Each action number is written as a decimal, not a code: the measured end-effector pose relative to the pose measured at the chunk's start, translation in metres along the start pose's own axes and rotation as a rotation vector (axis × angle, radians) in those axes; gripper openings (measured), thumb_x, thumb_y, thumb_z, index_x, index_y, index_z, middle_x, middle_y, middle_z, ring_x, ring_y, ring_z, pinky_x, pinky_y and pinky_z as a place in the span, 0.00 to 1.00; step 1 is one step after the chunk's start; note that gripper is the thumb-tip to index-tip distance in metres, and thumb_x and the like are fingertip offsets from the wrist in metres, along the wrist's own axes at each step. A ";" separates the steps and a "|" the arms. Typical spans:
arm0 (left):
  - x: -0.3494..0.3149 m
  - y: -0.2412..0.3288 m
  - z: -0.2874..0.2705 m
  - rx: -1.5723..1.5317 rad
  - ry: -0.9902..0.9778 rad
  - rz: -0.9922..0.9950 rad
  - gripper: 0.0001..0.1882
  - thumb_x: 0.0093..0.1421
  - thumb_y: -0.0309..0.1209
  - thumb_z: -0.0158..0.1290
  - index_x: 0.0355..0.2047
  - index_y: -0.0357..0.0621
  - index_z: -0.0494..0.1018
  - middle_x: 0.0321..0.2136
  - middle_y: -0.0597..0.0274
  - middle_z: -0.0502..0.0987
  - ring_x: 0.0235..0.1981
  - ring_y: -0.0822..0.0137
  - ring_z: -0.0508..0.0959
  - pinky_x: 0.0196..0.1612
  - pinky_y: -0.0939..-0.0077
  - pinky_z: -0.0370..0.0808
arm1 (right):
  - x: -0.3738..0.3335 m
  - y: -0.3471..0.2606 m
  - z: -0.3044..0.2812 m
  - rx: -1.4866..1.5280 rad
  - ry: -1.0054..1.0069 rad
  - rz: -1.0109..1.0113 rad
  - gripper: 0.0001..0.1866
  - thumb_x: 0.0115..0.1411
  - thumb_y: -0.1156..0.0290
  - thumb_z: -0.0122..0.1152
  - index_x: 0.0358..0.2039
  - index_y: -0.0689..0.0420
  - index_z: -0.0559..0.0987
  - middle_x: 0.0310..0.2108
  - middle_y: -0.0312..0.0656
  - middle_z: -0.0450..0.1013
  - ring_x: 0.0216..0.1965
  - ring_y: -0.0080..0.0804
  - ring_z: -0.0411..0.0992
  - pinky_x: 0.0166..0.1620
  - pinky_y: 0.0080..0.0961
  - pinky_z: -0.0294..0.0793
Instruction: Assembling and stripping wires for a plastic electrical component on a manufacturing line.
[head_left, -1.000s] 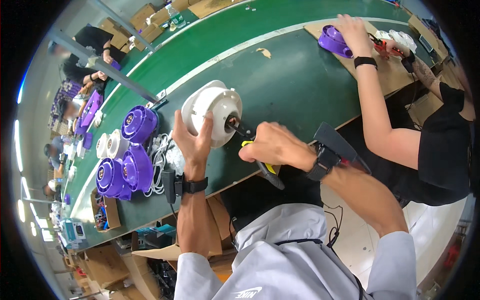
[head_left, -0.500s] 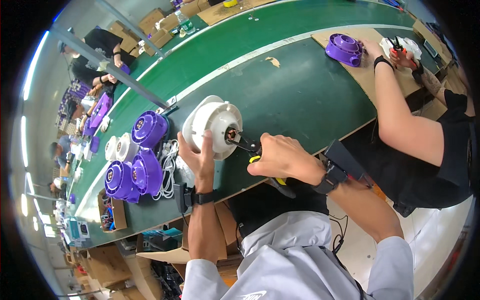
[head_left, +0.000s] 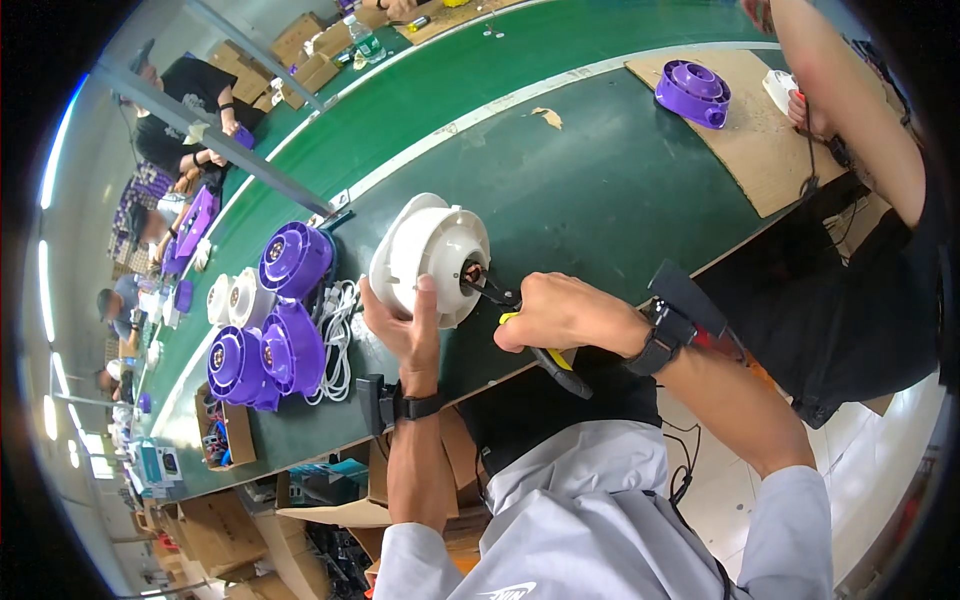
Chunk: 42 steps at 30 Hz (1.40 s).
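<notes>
A white round plastic housing (head_left: 425, 255) stands on its side on the green table, steadied by my left hand (head_left: 405, 325), whose fingers wrap its lower left part. My right hand (head_left: 575, 318) is closed round pliers (head_left: 562, 372) with black and yellow handles. The jaws of the pliers reach into the round opening at the housing's centre, where copper-coloured parts (head_left: 470, 274) show. Exactly what the jaws grip is too small to tell.
Several purple housings (head_left: 293, 350) and smaller white ones (head_left: 248, 298) sit left of my hands, beside a coiled white cable (head_left: 342, 345). A parts box (head_left: 228, 435) stands at the table edge. At right, a co-worker's arm (head_left: 850, 100) extends near a purple housing (head_left: 692, 92) on cardboard (head_left: 752, 150).
My hands and the white housing have shifted only slightly, with the pliers still inside its opening. The co-worker's near arm has swung up and away from the purple housing.
</notes>
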<state>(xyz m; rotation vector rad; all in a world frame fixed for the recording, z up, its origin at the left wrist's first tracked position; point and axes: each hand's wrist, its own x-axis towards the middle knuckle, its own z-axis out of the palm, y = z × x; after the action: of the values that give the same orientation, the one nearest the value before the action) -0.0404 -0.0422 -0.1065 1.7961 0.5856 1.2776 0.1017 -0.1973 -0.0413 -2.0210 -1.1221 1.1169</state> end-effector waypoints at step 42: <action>0.029 -0.001 0.007 0.085 0.009 0.036 0.18 0.59 0.32 0.62 0.42 0.31 0.71 0.34 0.56 0.78 0.35 0.70 0.75 0.40 0.74 0.74 | -0.017 0.040 0.020 0.211 -0.032 -0.014 0.17 0.44 0.64 0.62 0.20 0.68 0.73 0.17 0.48 0.70 0.23 0.36 0.71 0.30 0.33 0.69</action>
<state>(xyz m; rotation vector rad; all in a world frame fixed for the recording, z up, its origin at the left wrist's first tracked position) -0.0228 -0.0228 -0.0928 1.8792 0.6242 1.3026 0.0954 -0.2300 -0.0758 -1.8361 -0.9877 1.2104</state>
